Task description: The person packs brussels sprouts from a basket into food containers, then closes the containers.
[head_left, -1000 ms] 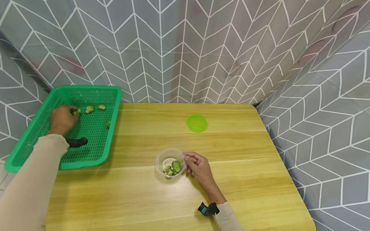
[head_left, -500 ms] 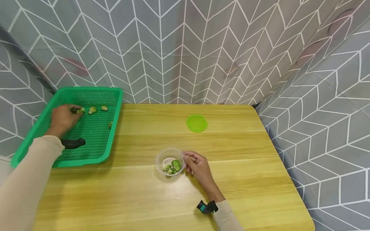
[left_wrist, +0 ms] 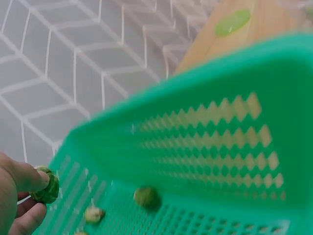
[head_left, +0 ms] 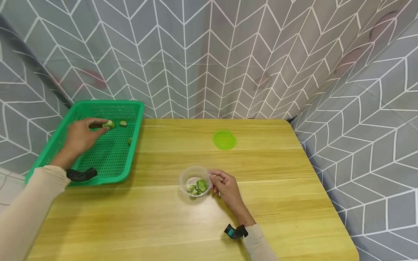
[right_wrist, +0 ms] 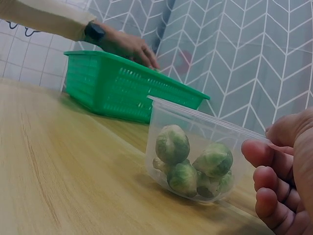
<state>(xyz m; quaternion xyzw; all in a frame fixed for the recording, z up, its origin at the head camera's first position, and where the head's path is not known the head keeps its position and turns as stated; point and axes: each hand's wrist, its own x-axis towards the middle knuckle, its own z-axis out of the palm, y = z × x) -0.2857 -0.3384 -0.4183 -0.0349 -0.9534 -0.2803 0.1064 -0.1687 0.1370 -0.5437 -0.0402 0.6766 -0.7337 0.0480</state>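
Note:
My left hand (head_left: 81,136) is over the green basket (head_left: 125,168), pinching a Brussels sprout (left_wrist: 46,186) between thumb and fingers. Two more sprouts show clearly in the left wrist view: a pale one (left_wrist: 93,214) and a darker one (left_wrist: 147,197) near the side wall. With thumb and forefinger my right hand (head_left: 226,188) pinches the rim of a clear plastic tub (head_left: 183,183), which stands on the table. Several Brussels sprouts (right_wrist: 183,178) lie heaped at the bottom of the tub.
A light green lid (head_left: 224,140) lies flat toward the back of the wooden table (head_left: 277,163). Grey patterned curtains (head_left: 196,54) hang behind the table and along its right side. The basket stands at the table's left end.
My left hand has moved right and lifted a little with a Brussels sprout between its fingers. The right hand keeps its hold on the tub. The head view has shifted slightly.

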